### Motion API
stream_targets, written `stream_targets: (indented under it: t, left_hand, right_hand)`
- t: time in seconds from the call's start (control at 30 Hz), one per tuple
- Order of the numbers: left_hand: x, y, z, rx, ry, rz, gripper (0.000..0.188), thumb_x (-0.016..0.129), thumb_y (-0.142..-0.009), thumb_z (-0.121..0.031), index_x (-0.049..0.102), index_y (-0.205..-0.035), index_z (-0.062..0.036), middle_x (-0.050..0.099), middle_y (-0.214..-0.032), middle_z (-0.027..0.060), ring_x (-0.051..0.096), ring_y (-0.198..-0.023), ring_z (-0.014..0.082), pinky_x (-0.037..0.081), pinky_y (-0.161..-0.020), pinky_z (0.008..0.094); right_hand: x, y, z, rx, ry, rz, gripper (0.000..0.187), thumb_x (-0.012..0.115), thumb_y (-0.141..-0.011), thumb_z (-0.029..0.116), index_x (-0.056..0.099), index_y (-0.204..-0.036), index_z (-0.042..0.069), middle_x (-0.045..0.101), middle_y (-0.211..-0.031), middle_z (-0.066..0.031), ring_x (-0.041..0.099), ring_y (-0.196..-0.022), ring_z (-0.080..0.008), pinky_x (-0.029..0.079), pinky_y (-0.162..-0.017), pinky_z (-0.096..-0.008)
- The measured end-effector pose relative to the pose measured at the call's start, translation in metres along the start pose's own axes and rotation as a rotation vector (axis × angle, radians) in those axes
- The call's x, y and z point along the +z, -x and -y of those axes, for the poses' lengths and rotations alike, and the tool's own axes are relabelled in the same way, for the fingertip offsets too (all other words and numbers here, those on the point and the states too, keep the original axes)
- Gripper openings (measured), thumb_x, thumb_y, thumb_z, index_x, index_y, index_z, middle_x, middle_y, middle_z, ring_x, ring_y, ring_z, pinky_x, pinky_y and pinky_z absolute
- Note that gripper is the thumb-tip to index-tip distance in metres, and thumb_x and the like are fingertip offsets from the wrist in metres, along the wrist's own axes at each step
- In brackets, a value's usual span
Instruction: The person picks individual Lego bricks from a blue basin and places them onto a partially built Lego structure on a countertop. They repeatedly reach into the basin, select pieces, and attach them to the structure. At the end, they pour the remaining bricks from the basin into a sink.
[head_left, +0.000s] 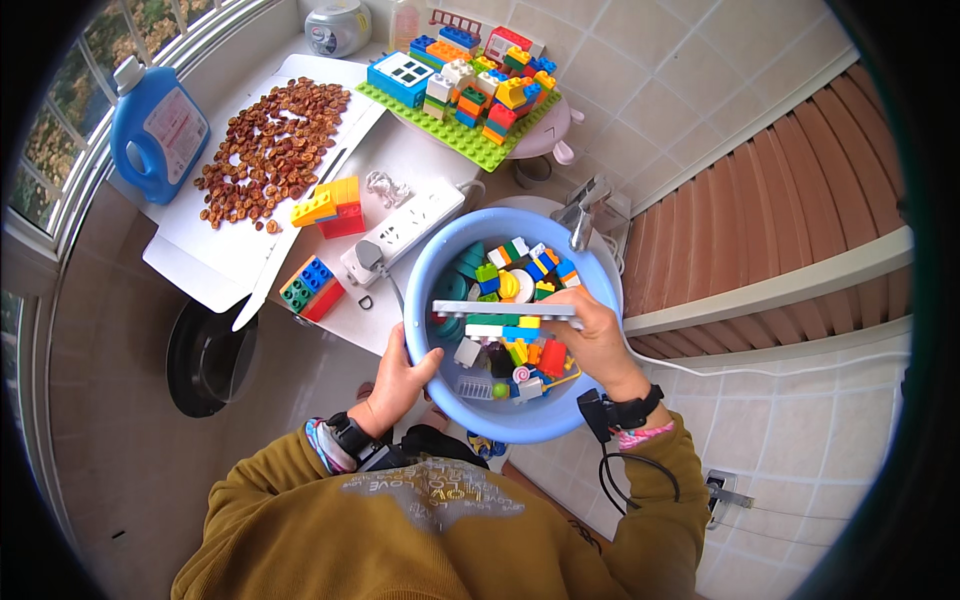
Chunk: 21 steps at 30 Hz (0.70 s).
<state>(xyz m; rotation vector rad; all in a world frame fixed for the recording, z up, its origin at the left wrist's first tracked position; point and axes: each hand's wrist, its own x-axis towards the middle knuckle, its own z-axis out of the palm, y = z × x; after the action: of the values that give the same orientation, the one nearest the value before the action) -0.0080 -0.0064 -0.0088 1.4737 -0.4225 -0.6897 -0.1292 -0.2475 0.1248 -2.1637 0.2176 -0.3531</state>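
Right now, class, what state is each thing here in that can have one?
Blue basin: uncovered, containing toy bricks
Gray bar: held over basin
Left hand: gripping basin rim
Right hand: gripping gray bar
Blue bottle: capped
Power strip: plug inserted
Green baseplate: partly covered with assembled bricks
Brown slices: spread out

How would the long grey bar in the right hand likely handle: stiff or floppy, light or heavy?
The long grey bar is probably stiff: gripped near one end by the right hand, it runs straight. It is likely light, being slim and seemingly plastic. Its length could make it catch on nearby blocks.
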Motion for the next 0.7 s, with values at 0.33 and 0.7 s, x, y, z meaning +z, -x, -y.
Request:
stream_targets:
  t: [0.33,0.7]
  left_hand:
    - [0.000,0.002,-0.011,-0.134,0.136,0.053,0.048,0.066,-0.095,-0.015,0.039,-0.133,-0.0033,0.060,-0.087,0.0081,0.061,-0.058,0.0145,0.050,-0.045,0.0292]
    - [-0.004,0.004,-0.022,-0.173,0.117,0.115,0.058,0.066,-0.095,-0.017,0.032,-0.139,-0.0021,0.058,-0.090,0.0090,0.060,-0.059,0.0140,0.050,-0.046,0.0279]
  right_hand:
    - [-0.023,0.027,0.014,-0.105,0.383,-0.019,0.027,0.071,-0.081,-0.005,0.063,-0.105,0.001,0.065,-0.094,-0.0141,0.066,-0.086,-0.0319,0.053,-0.077,-0.0341]
    - [-0.037,0.040,0.026,-0.094,0.236,-0.331,0.013,0.065,-0.091,-0.003,0.062,-0.104,0.000,0.063,-0.092,-0.0078,0.063,-0.076,-0.0156,0.050,-0.067,-0.0272]
